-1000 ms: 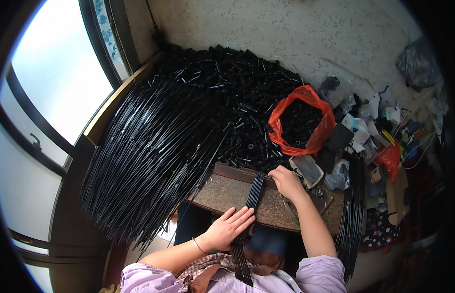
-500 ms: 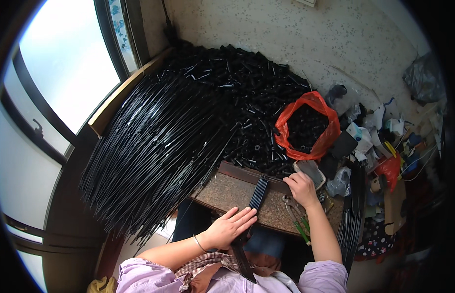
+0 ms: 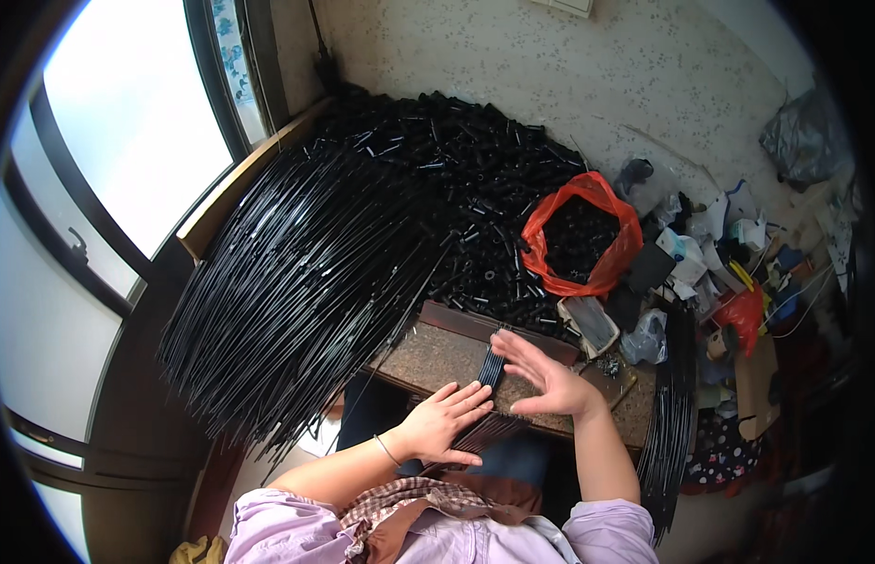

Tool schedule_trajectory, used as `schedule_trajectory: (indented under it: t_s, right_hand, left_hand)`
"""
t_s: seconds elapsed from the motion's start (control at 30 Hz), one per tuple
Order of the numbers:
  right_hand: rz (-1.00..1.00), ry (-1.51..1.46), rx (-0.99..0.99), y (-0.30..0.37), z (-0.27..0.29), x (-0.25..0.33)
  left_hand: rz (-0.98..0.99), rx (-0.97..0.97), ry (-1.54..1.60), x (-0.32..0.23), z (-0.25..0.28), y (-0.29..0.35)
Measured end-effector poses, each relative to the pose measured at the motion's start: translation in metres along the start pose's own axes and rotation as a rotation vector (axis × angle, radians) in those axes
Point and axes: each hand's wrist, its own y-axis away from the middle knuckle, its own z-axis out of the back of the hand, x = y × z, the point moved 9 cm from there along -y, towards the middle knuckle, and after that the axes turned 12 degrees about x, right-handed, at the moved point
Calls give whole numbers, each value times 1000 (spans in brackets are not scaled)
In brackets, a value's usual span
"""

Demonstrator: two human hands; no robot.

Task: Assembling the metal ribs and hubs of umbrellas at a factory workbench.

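A narrow row of thin black rods (image 3: 490, 372) lies across the front of a brown speckled board (image 3: 447, 355), its far ends at a dark bar (image 3: 456, 321). My left hand (image 3: 444, 423) rests flat on the near part of the row, fingers stretched. Beside the far ends my right hand (image 3: 547, 383) is raised with its fingers apart, holding nothing. Below my left hand, dark rod ends (image 3: 489, 430) fan out over my lap.
A large sheaf of long black rods (image 3: 287, 282) fills the left, behind it a heap of short black tubes (image 3: 456, 141). An orange-red plastic bag (image 3: 607, 277) holds small dark pieces. A clear container (image 3: 588, 324), a clear bag (image 3: 646, 338) and clutter crowd the right.
My right hand has left the bar's right end, moved left to the rods and opened. The rods under my left hand now spread wider. The green-handled pliers no longer show.
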Motion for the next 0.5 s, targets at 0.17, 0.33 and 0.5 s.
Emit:
schedule_trajectory:
  t_s: [0.17, 0.33, 0.5]
  right_hand:
    - [303, 30, -207, 18, -84, 60]
    - [341, 157, -471, 47, -107, 82]
    - [766, 255, -552, 112, -129, 183]
  left_hand:
    - [-82, -22, 37, -7, 5, 0]
    - [-101, -10, 36, -23, 15, 2]
    - [-94, -108, 40, -60, 66, 3]
